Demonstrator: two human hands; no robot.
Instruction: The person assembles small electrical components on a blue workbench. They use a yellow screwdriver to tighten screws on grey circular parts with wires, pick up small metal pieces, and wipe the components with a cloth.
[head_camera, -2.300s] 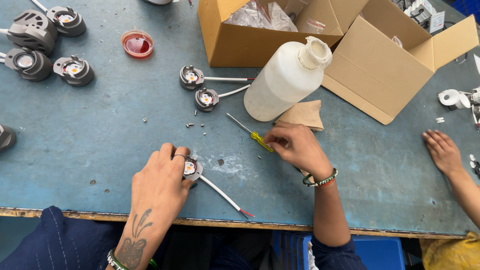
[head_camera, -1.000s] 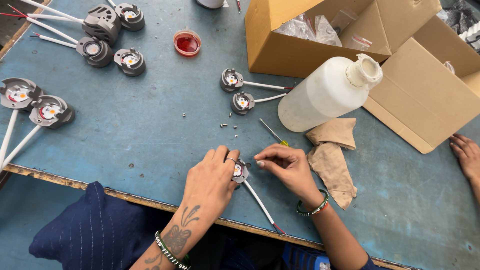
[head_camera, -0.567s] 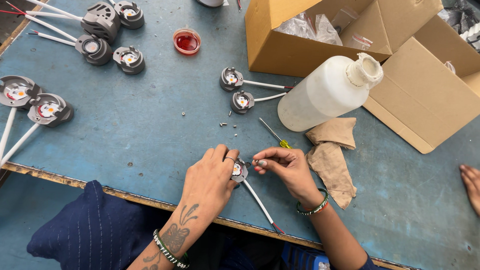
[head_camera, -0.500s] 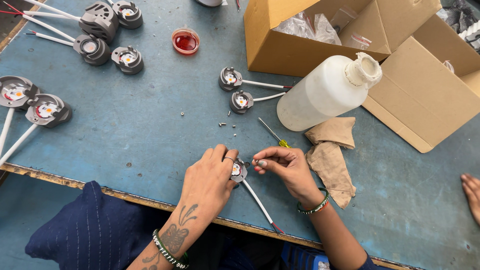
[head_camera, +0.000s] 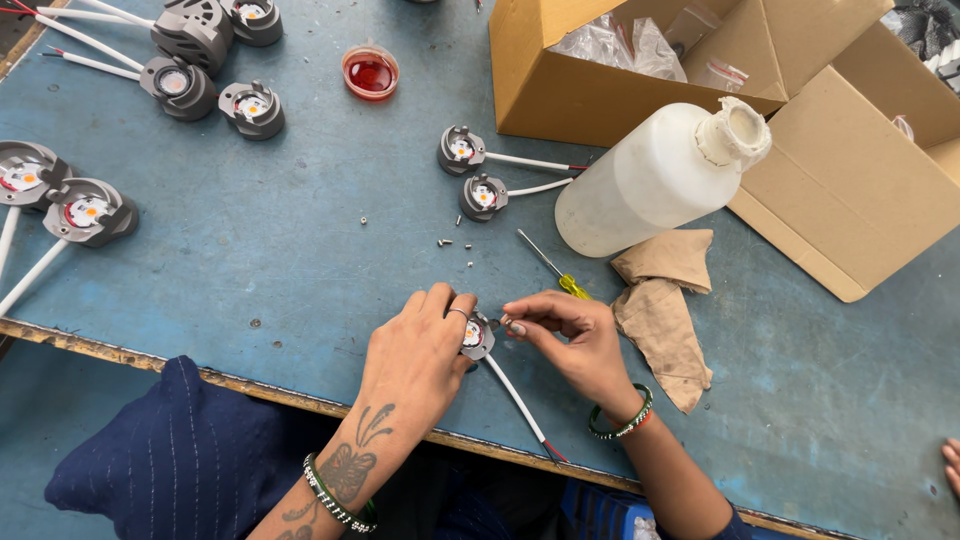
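My left hand presses down on a small grey round lamp part with a white cable that runs toward the table's near edge. My right hand pinches something tiny, probably a screw, right at the part's rim; it is too small to tell. A screwdriver with a yellow handle lies just behind my right hand. Several loose screws are scattered a little farther back.
Two more cabled lamp parts lie mid-table, others at the far left. A white plastic bottle lies on its side by an open cardboard box. A brown rag, a red-filled cap, and another person's fingers at right.
My right hand left the screwdriver on the table and moved in to the lamp part beside my left hand. The other person's hand withdrew to the right edge.
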